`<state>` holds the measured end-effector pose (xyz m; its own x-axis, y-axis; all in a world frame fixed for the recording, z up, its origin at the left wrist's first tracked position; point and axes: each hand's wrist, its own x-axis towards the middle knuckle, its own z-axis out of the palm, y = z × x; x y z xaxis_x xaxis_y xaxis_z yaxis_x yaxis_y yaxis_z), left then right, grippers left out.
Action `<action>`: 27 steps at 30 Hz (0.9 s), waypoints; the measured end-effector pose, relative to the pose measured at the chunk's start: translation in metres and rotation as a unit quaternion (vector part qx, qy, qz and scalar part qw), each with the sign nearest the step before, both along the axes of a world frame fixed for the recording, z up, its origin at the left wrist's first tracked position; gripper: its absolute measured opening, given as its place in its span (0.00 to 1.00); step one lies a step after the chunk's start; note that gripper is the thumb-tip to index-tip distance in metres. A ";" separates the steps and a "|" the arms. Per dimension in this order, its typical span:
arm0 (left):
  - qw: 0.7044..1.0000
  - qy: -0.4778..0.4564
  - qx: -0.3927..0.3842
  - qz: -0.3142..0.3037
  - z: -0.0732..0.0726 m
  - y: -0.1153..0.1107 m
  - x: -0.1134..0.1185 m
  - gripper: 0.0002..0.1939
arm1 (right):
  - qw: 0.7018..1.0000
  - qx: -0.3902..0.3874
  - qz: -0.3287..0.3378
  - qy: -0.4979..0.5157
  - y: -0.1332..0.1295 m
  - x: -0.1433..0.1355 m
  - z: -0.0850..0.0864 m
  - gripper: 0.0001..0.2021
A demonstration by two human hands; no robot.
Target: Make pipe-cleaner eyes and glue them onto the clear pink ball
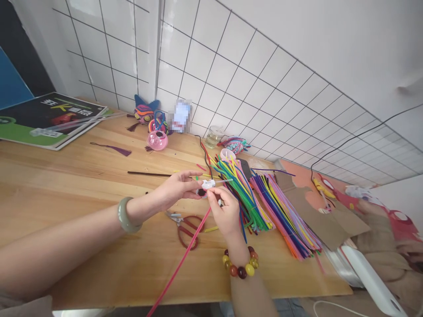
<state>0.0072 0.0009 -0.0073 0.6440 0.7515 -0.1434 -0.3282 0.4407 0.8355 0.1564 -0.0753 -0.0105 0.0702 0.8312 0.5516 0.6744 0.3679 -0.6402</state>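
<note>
My left hand (178, 190) is closed, its fingertips pinching a small piece with a round black spot (201, 192), mostly covered by the fingers. My right hand (225, 210) comes up close beside it, thumb and finger pinched on a long pink pipe cleaner (187, 255) that trails down toward the table's front edge. Just beyond the fingertips is a small white device (208, 183) with a black cord and a thin translucent stick; it looks like a mini glue gun. Red-handled scissors (188, 231) lie on the table below my hands.
Bundles of green (247, 202) and multicoloured pipe cleaners (287, 215) lie to the right. Behind stand a glass cup (213, 137), a pink bowl (157, 140), a phone (181, 115) and a colourful mask-like figure (145, 112). A book (49, 116) lies left; another person's sleeve (380, 246) is right.
</note>
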 end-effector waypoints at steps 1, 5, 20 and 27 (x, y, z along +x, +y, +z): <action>1.000 -0.001 0.000 0.000 0.000 0.000 0.000 0.23 | 1.000 0.000 0.001 -0.001 0.000 0.000 0.000 0.06; 1.000 0.010 0.005 0.002 0.000 -0.001 0.001 0.23 | 1.000 0.001 0.000 -0.006 -0.001 -0.001 0.001 0.06; 0.999 0.021 0.033 0.001 -0.005 -0.003 0.002 0.29 | 1.000 -0.005 0.003 -0.015 -0.001 -0.002 -0.001 0.06; 0.999 0.015 0.025 0.016 -0.003 -0.003 0.002 0.29 | 1.000 -0.022 0.010 0.013 -0.001 -0.003 0.003 0.08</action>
